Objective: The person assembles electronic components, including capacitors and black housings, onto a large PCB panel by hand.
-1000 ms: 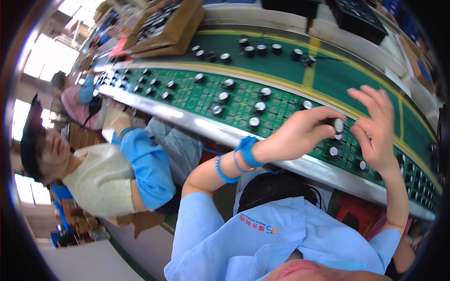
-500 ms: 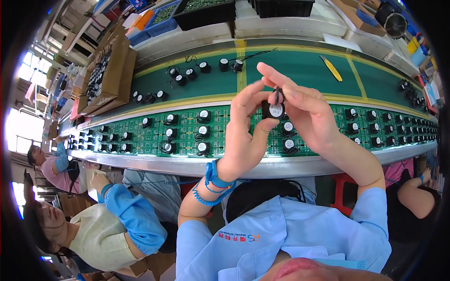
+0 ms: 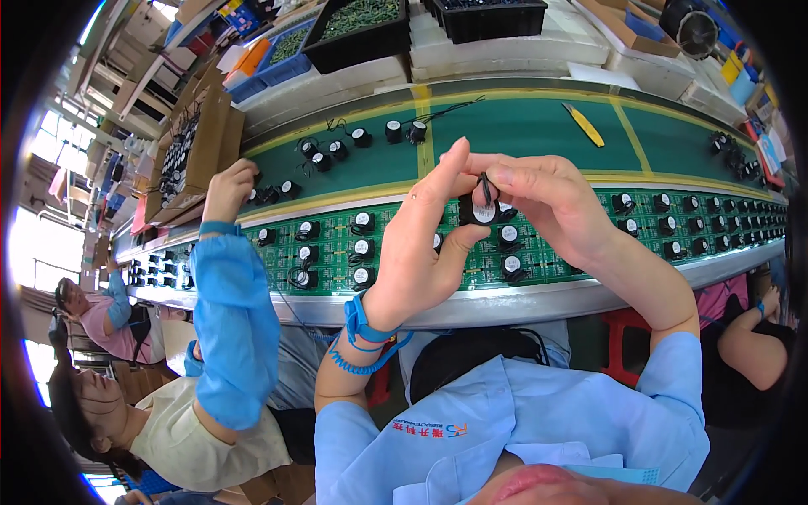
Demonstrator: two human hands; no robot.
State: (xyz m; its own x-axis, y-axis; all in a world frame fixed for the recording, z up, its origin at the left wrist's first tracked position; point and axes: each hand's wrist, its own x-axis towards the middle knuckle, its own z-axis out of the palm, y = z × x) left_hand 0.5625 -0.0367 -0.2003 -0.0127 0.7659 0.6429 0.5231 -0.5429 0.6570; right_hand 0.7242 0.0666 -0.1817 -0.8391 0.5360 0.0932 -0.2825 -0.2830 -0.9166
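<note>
A small black cylindrical component point(image 3: 483, 212) with a round white label is held up over the bench. My left hand point(image 3: 425, 244) has its thumb and fingers closed about the component's body. With thumb and fingertips, my right hand point(image 3: 551, 202) pinches the black wire loop point(image 3: 486, 187) above it. Below my hands lies a long row of green circuit boards point(image 3: 332, 244), carrying similar labelled black components. A blue coiled-cord wrist strap point(image 3: 358, 321) circles my left wrist.
Loose black components point(image 3: 361, 137) with wires lie on the green mat, near a yellow cutter knife point(image 3: 583, 124). A cardboard box point(image 3: 220, 139) of components stands at left. Black bins point(image 3: 492, 18) line the back. A co-worker's blue-sleeved arm point(image 3: 231, 311) reaches in at left.
My hands, still holding the component and its wire, appear slightly lower and further left. At left, the co-worker's arm has swung forward to the loose components beside the cardboard box.
</note>
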